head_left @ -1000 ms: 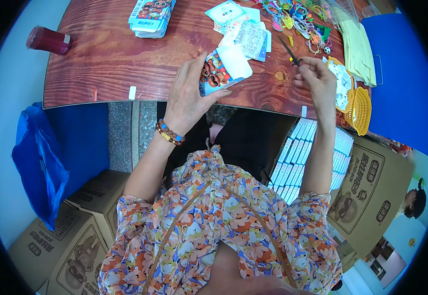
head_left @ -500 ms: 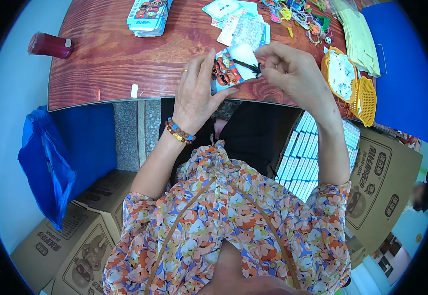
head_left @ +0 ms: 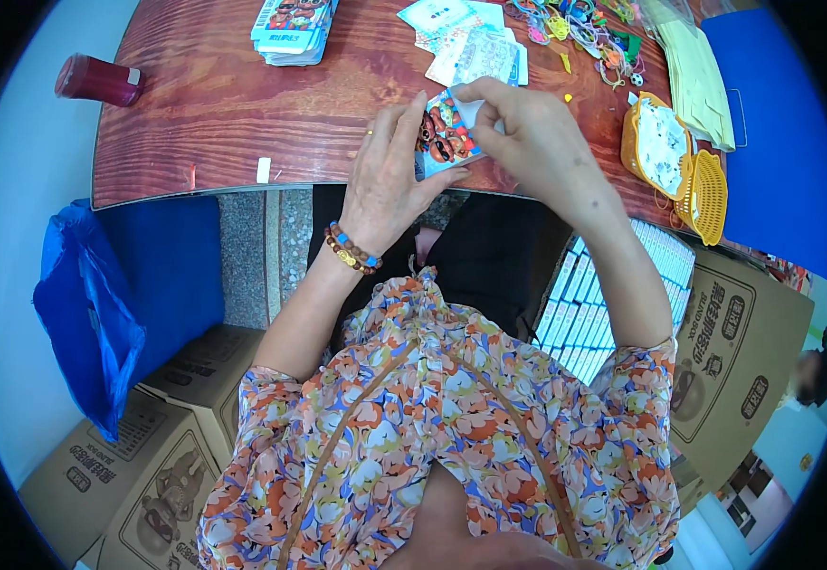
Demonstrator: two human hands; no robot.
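Note:
Close to the table's front edge, my left hand (head_left: pixel 387 166) grips a small colourful cardboard box (head_left: pixel 446 131) printed with cartoon figures. Its fingers lie along the box's left side and the thumb along the lower edge. My right hand (head_left: pixel 530 133) is curled at the box's right end, over its white part. The index finger reaches the upper corner of the box. The right fingertips are bent together, and whatever may be between them is hidden.
Beyond my hands lie printed cards (head_left: pixel 475 52) and a tangle of coloured trinkets (head_left: pixel 575 28). Stacked flat boxes (head_left: pixel 290 43) stand far left, near a dark red jar (head_left: pixel 100 80). Yellow baskets (head_left: pixel 703 199) are at right. A carton of packed boxes (head_left: pixel 584 304) sits below the table.
My right hand has moved left, onto the box's white end. The black cord-like thing that hung over that end is out of sight. My left hand keeps its hold, shifted slightly right.

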